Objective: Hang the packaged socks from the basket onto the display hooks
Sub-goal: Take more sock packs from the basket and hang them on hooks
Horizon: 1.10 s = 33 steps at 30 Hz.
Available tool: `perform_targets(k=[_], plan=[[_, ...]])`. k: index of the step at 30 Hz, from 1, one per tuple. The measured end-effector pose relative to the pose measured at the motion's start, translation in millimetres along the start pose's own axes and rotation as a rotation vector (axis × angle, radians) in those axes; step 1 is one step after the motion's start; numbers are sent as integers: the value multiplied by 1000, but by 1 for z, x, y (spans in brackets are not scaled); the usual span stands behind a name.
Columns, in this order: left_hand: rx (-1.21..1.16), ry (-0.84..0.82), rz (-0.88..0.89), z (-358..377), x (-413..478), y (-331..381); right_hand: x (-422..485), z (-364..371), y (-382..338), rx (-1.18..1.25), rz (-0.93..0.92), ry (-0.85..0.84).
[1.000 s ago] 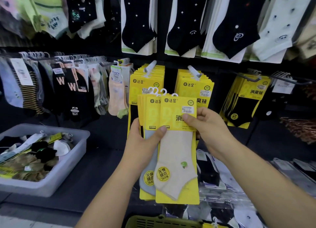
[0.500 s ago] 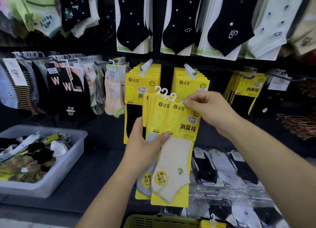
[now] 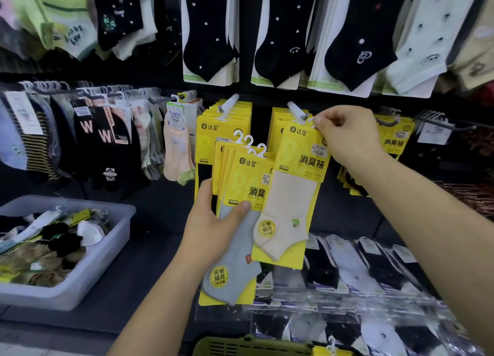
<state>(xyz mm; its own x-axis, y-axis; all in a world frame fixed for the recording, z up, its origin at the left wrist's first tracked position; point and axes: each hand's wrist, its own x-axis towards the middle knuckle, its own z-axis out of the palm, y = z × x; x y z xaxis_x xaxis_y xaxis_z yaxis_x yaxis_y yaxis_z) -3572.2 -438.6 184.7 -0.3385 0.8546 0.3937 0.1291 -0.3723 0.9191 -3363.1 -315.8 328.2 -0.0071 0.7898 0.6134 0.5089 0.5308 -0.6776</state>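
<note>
The right hand (image 3: 347, 139) has its grip closed on the top corner of the cream sock pack (image 3: 291, 200), right at the display hook (image 3: 295, 108). Its fingers (image 3: 331, 120) hide whether the hanger is on. The left hand (image 3: 211, 230) clasps a fan of yellow packs (image 3: 248, 179) lower down. The green basket (image 3: 240, 346) is cut off at the bottom edge.

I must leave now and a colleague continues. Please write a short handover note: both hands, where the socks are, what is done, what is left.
Right hand pinches the beige pack by its top at the right hook; whether it is hooked on, I cannot tell.
Left hand grips the stack, grey sock in front.
Done: yellow packs hang on both hooks.
Left: seat the beige pack, hang the stack, then check the basket below.
</note>
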Motion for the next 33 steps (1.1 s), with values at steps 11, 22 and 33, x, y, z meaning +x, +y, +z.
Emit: perform_targets(k=[11,22,33], plan=[[19,56,29,-14,2,7,10,15,-3,-110,-103,17],[-61,13,-10,-1,-1,4,-17,13,7,-253,-245,177],[-144,-56,-26,15,-5,5,-82,29,6,266,184,-293]])
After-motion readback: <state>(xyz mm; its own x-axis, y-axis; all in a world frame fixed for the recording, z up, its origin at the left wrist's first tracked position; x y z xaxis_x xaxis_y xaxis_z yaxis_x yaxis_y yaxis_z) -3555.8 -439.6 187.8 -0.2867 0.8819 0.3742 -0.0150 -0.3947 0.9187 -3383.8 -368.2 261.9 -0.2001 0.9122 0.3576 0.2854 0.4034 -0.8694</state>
